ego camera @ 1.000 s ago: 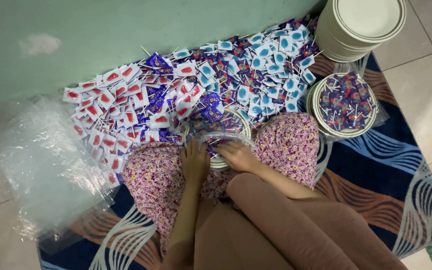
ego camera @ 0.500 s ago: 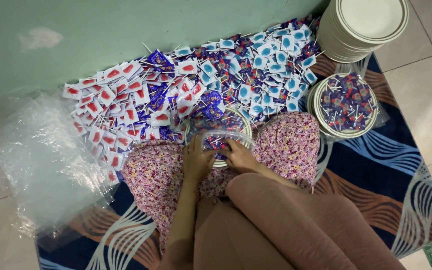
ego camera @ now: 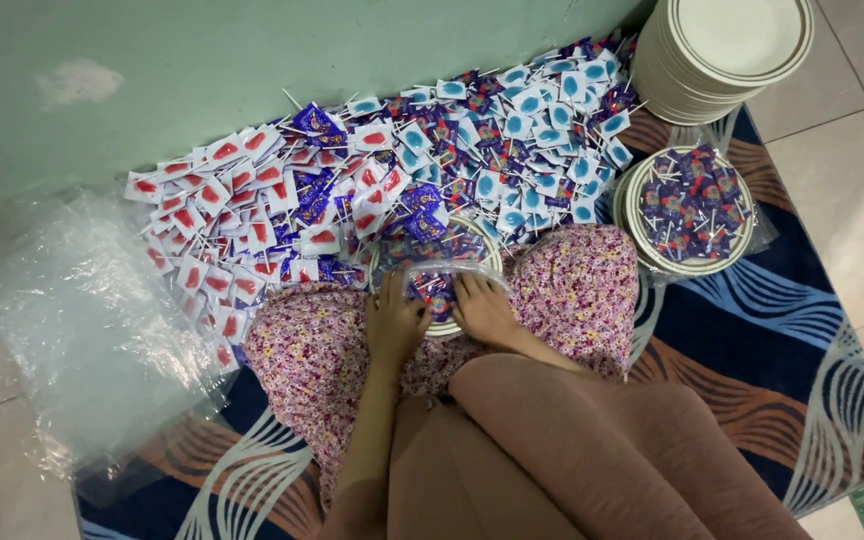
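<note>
A cream plate (ego camera: 444, 325) of purple-wrapped lollipops rests on my lap, covered by a clear plastic bag (ego camera: 430, 268). My left hand (ego camera: 392, 322) grips the bag at the plate's left side. On the plate's right side my right hand (ego camera: 482, 310) holds the same bag. My floral skirt (ego camera: 302, 350) spreads under both hands.
A big heap of wrapped lollipops (ego camera: 382, 190), red, purple and blue, lies along the green wall. A stack of plates (ego camera: 722, 50) stands at the top right, a bagged filled plate (ego camera: 687, 208) below it. Clear plastic bags (ego camera: 72, 320) lie left on a patterned rug (ego camera: 792, 380).
Both hands have shifted slightly along the bag at the plate's near edge. The view has moved a little; the plate stays on my lap.
</note>
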